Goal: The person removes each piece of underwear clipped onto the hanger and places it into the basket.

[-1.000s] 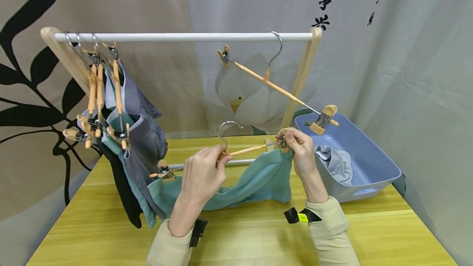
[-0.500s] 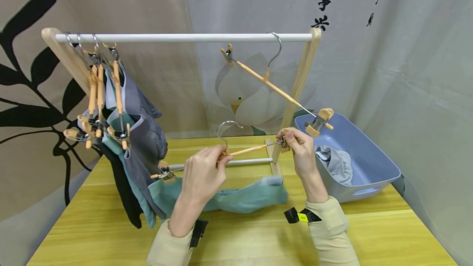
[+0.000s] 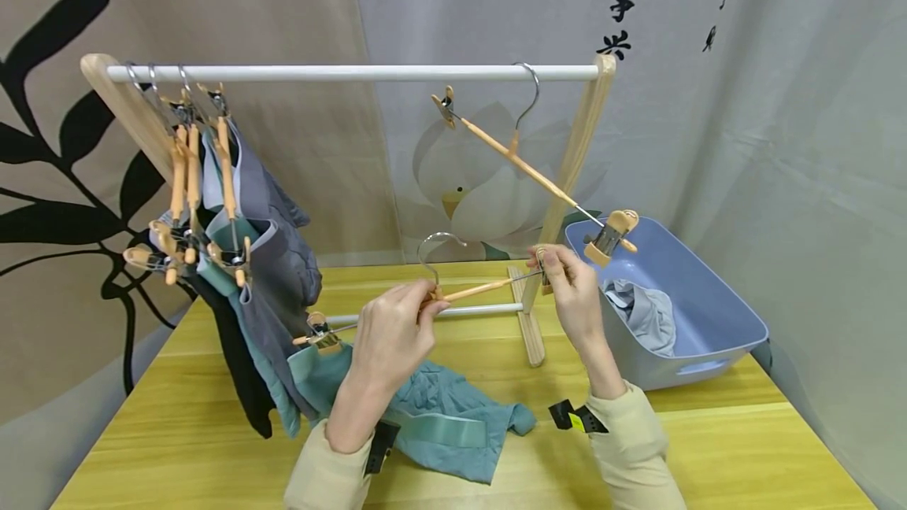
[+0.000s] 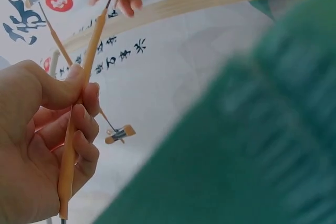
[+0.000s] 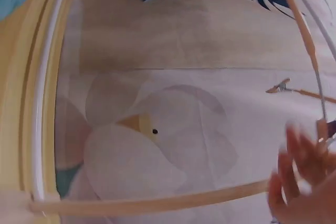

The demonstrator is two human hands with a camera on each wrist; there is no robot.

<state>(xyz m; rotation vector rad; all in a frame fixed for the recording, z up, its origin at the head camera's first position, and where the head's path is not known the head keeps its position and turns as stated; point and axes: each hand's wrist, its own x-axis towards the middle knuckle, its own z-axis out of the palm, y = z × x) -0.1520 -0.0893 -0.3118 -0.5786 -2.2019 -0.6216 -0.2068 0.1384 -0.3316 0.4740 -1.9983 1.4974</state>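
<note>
A wooden clip hanger (image 3: 478,288) with a metal hook is held over the table. My left hand (image 3: 393,329) grips its bar near the middle, fingers curled round it in the left wrist view. My right hand (image 3: 579,301) pinches the clip at the hanger's right end with thumb and fingers; it is blurred in the right wrist view. Teal shorts (image 3: 453,392) stay caught in the left clip (image 3: 322,334), while their other side lies crumpled on the table. The left forearm hides part of them.
A rack with a white rail (image 3: 354,74) stands behind, bearing several hangers with clothes (image 3: 272,203) at left and a bare tilted clip hanger (image 3: 520,166) at right. A blue basket (image 3: 716,297) with a grey garment (image 3: 643,317) sits on the wooden table (image 3: 708,447) at right.
The right side of the teal shorts has come out of the right clip, dropped and spread onto the table towards the person. Both hands stay almost in place.
</note>
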